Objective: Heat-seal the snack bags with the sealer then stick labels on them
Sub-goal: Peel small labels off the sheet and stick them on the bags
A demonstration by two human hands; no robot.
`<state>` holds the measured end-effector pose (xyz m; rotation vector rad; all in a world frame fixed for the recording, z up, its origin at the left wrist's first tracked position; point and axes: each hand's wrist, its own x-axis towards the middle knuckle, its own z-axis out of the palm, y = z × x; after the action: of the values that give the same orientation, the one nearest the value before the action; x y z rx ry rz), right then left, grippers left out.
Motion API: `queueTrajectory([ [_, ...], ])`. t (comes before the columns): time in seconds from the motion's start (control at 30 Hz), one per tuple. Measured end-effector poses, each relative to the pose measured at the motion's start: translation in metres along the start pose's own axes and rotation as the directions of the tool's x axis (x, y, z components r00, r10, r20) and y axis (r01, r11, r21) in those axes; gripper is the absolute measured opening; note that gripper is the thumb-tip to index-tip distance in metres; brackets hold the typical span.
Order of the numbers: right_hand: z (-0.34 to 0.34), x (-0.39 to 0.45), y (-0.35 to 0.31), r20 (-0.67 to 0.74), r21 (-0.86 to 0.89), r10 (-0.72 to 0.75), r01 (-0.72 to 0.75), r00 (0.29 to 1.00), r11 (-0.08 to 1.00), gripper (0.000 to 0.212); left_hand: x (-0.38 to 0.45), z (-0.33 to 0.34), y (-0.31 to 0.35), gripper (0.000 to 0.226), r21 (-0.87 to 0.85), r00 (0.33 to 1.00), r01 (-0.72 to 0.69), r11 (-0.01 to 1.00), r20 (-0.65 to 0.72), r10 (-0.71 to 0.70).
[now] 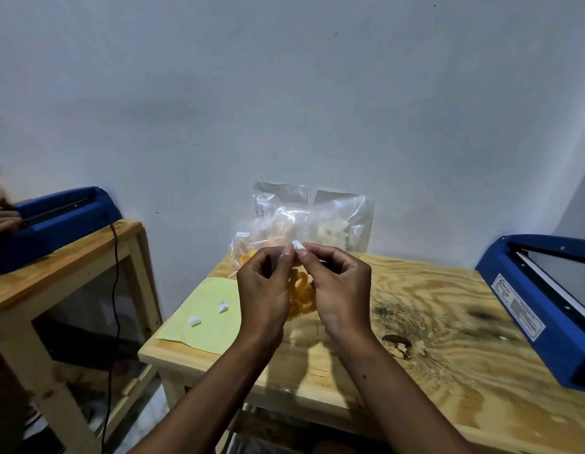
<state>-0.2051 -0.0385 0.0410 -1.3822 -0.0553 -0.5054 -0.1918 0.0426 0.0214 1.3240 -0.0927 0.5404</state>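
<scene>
While both hands are raised over the plywood surface, a white label is pinched between them.
Left hand and right hand fingers both grasp it; snack bags lean against the wall.

The table is bare plywood with bold wavy grain, a dark knot and sooty stains, matt in finish. At 9 o'clock from it, a second table is pale unpainted wood of the same matt look. The sealer at 3 o'clock has a blue painted body with a slight sheen and a printed label plate. The snack bags at 12 o'clock are clear, glossy plastic film, creased. The sheet at 9 o'clock is smooth yellow-green paper carrying white paper labels. The wall is matt painted plaster.
</scene>
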Motion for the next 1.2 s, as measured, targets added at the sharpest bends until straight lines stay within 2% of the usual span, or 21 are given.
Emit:
queueTrajectory([
  [0.2,-0.003,0.007,0.001,-0.058,-0.039,0.040,-0.042,0.998,0.998,0.003,-0.001,0.000,0.003,0.018,-0.054,0.998,-0.006,0.999,0.063,0.009],
  [0.33,-0.007,0.008,-0.001,-0.072,-0.180,-0.085,0.071,0.994,0.981,0.009,-0.003,-0.003,0.003,0.018,-0.118,0.993,0.024,0.993,0.122,-0.009],
  [0.5,-0.006,0.002,0.000,-0.070,-0.277,-0.202,0.176,0.977,0.945,0.012,-0.003,-0.003,0.005,0.016,-0.247,0.986,0.123,0.961,0.143,-0.089],
  [0.57,-0.004,0.000,0.000,-0.073,-0.305,-0.225,0.193,0.972,0.932,0.021,-0.001,-0.003,0.006,0.025,-0.257,0.986,0.141,0.956,0.127,-0.111],
  [0.63,-0.004,0.000,0.000,-0.083,-0.315,-0.221,0.185,0.972,0.931,0.024,0.000,-0.003,0.008,0.028,-0.240,0.988,0.134,0.961,0.112,-0.110],
  [0.73,-0.006,0.003,0.004,-0.103,-0.308,-0.150,0.112,0.983,0.945,0.014,0.002,-0.006,0.009,0.027,-0.219,0.993,0.108,0.970,0.080,-0.093],
  [0.87,-0.015,0.014,0.010,-0.116,-0.356,-0.010,-0.032,0.993,0.934,0.055,0.002,-0.011,0.008,0.030,-0.229,0.989,0.121,0.966,0.110,-0.098],
  [0.93,-0.021,0.020,0.010,-0.062,-0.289,0.078,-0.093,0.995,0.953,0.076,0.002,-0.014,0.008,0.029,-0.216,0.988,0.110,0.970,0.130,-0.083],
  [1.0,-0.025,0.023,0.009,0.011,-0.233,0.118,-0.112,0.993,0.966,0.085,0.004,-0.016,0.008,0.029,-0.185,0.988,0.092,0.978,0.142,-0.066],
  [1.2,-0.030,0.024,0.009,-0.005,-0.242,-0.094,0.090,0.996,0.966,0.047,0.015,-0.014,0.011,0.030,-0.025,0.990,0.056,0.998,0.127,-0.053],
])
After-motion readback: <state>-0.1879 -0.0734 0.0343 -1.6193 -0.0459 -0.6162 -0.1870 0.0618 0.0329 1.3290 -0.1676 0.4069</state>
